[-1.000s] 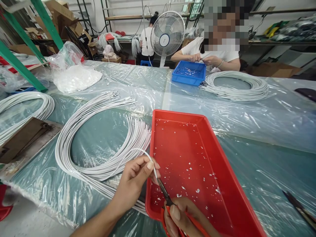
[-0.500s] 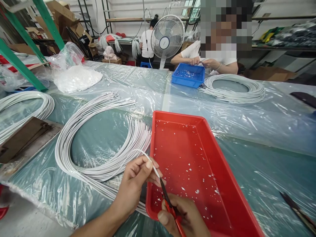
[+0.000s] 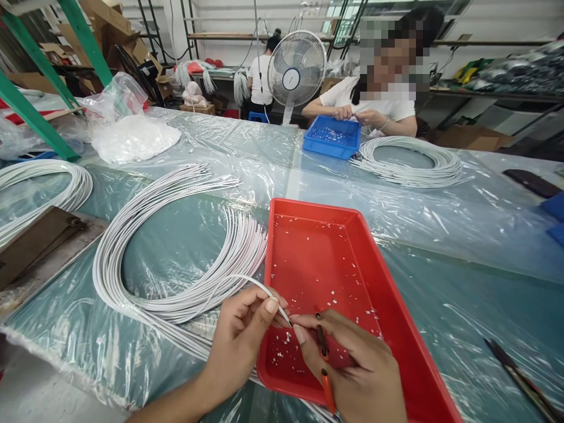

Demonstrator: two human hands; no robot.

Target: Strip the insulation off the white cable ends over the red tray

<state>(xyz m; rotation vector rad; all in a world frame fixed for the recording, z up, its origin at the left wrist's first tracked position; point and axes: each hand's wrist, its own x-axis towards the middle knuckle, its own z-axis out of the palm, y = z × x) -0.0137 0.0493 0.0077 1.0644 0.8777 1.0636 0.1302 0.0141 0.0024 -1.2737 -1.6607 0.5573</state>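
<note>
A thin white cable (image 3: 259,284) is pinched between the thumb and fingers of my left hand (image 3: 242,329), its dark tip pointing right. My right hand (image 3: 365,364) has thumb and forefinger closed at that tip. Red-handled pliers (image 3: 326,388) lie tucked in the same hand, partly hidden by the fingers. Both hands are over the near left part of a red tray (image 3: 396,311), which has small white scraps on its floor. The held cable runs back to a big coil of white cables (image 3: 110,258) left of the tray.
Another cable coil (image 3: 83,182) and a brown metal block (image 3: 35,241) lie at left. A dark pointed tool (image 3: 515,370) rests at right. Across the table, a person (image 3: 374,114) works over a blue bin (image 3: 332,147) beside a coil (image 3: 449,164). A fan (image 3: 297,67) stands behind.
The pliers' jaws have come away from the cable end and swung back into my right hand. My right thumb and forefinger have moved up to the tip. My left hand keeps the cable.
</note>
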